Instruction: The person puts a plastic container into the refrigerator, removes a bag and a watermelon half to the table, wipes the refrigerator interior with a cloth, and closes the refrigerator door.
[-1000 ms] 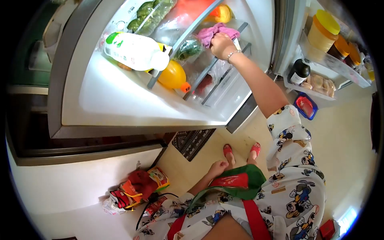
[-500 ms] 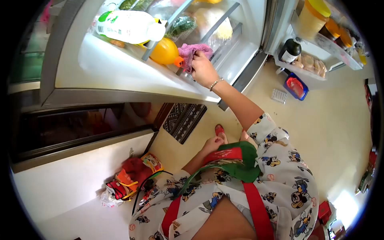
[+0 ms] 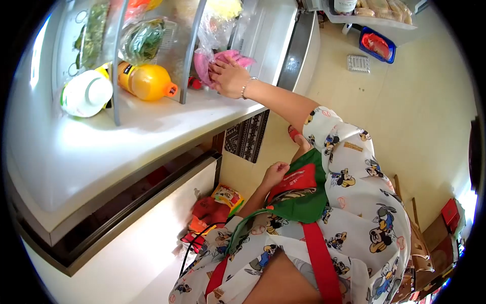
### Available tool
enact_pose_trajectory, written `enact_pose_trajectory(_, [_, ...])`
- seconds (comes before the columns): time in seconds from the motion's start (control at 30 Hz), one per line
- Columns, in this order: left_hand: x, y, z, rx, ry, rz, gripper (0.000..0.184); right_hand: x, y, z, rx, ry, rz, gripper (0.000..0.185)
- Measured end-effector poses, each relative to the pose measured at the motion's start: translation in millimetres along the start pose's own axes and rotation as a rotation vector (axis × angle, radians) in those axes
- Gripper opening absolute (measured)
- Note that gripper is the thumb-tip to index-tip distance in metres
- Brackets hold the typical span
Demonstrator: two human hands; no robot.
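Note:
My right hand (image 3: 230, 78) presses a pink cloth (image 3: 204, 66) against the inside of the fridge, near the front edge of a shelf (image 3: 147, 114). Its fingers are bent over the cloth. Just left of the cloth lie an orange bottle (image 3: 152, 82) and, further left, a white bottle (image 3: 87, 93). Behind the cloth hangs a clear plastic bag (image 3: 215, 30), and wrapped greens (image 3: 144, 40) sit between grey dividers. My left hand (image 3: 276, 173) rests low beside the green and red apron (image 3: 304, 187), its fingers curled with nothing visible in them.
A blue tray with red contents (image 3: 377, 44) and a clear plastic container (image 3: 358, 64) lie on the floor. The open door shelf (image 3: 369, 20) is at the top right. Colourful bags (image 3: 207, 210) lean at the white wall, near a patterned mat (image 3: 247, 136).
The view has swung toward the fridge's front shelf. My right hand and the cloth have moved down and toward the shelf edge, right of the orange bottle. My left hand stays low by the apron.

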State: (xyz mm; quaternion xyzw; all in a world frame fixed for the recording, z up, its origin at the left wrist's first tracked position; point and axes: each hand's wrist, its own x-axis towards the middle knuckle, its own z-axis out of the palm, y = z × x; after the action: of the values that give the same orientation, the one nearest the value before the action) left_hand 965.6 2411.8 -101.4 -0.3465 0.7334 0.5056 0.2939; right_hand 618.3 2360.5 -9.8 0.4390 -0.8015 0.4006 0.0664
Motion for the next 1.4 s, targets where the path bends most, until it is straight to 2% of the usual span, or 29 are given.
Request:
enact_pose_trajectory(0.07, [1.3, -5.0, 6.1, -0.008, -0.005, -0.01, 0.029, 14.9, 12.4, 28.2, -0.247, -0.335, -0.076, 0.048])
enact_pose_trajectory(0.1, [3.1, -10.8, 8.7, -0.028, -0.008, -0.007, 0.03, 23.7, 6.8, 23.8, -0.347, -0.41, -0.079, 0.053])
enact_pose_trajectory(0.13, [2.0, -6.5, 5.3, -0.048, -0.011, -0.004, 0.03, 35.6, 6.0, 27.8, -0.341, -0.402, -0.083, 0.053])
enact_pose_trajectory(0.2, [0.6, -5.9, 1.7, 0.032, 0.001, 0.034, 0.03, 63.3, 7.3, 36.9, -0.266, -0.541, -0.075, 0.051])
enact_pose_trajectory(0.27, [0.8, -20.2, 0.6, -0.066, -0.007, 0.02, 0.03, 89.2, 15.8, 66.2, -0.266, -0.379, -0.164, 0.049])
enact_pose_trajectory(0.33, [-13.1, 12.6, -8.8, 0.066, 0.062, 0.005, 0.031, 121.8, 12.5, 77.4, 0.032, -0.545, 0.027, 0.044])
enact_pose_trajectory(0.37, [-12.2, 4.9, -11.1, 0.098, 0.119, 0.066, 0.032, 132.3, 15.5, 82.1, 0.121, -0.586, 0.087, 0.043])
enact_pose_trajectory(0.4, [-13.6, 0.9, -12.1, 0.192, 0.181, 0.138, 0.032, 138.4, 15.8, 87.8, 0.173, -0.6, 0.114, 0.043])
enact_pose_trajectory(0.5, [-30.2, 6.7, -21.0, 0.122, 0.2, 0.118, 0.033, 152.3, 20.0, 99.7, 0.251, -0.616, 0.162, 0.04])
enact_pose_trajectory(0.57, [-33.3, 1.4, -24.1, -0.005, 0.123, -0.05, 0.033, 156.1, 22.0, 100.6, 0.276, -0.614, 0.177, 0.039])
enact_pose_trajectory(0.63, [-38.8, 1.0, -20.3, 0.045, 0.118, -0.068, 0.033, 153.3, 19.9, 100.1, 0.301, -0.614, 0.189, 0.037])
enact_pose_trajectory(0.77, [-21.2, -0.9, -15.7, 0.055, 0.122, -0.051, 0.032, 129.0, 14.2, 84.8, 0.314, -0.544, 0.177, 0.035])
enact_pose_trajectory(0.9, [-5.6, 10.9, -8.9, -0.022, 0.067, 0.043, 0.028, 59.1, 23.2, 68.3, 0.074, -0.134, -0.047, 0.03])
enact_pose_trajectory(0.93, [-3.7, 11.7, -7.1, -0.024, 0.06, 0.047, 0.028, 38.3, 27.0, 59.3, -0.06, 0.083, -0.165, 0.027])
enact_pose_trajectory(0.97, [-1.4, 12.2, -5.0, -0.034, 0.052, 0.074, 0.029, 24.7, 31.7, 51.3, -0.067, 0.079, -0.163, 0.027])
enact_pose_trajectory(1.07, [7.6, 32.1, -4.0, -0.039, 0.042, 0.062, 0.028, -4.2, 51.7, 15.4, -0.005, 0.129, -0.084, 0.035])
enact_pose_trajectory(1.13, [10.3, 26.7, 1.2, -0.136, 0.065, 0.109, 0.028, -23.5, 73.2, -2.6, 0.242, 0.336, 0.216, 0.033])
enact_pose_trajectory(1.2, [6.2, 31.4, 1.9, -0.124, 0.07, 0.065, 0.028, -32.8, 119.0, -19.7, 0.154, 0.325, 0.395, 0.031])
enact_pose_trajectory(1.27, [1.0, 27.0, 5.2, -0.116, 0.046, 0.021, 0.028, -22.7, 167.5, -25.8, 0.178, 0.351, 0.479, 0.03])
enact_pose_trajectory(1.4, [-7.6, 9.3, 17.0, -0.159, 0.074, -0.034, 0.029, 19.0, 264.7, -8.6, -0.197, 0.176, 0.502, 0.039])
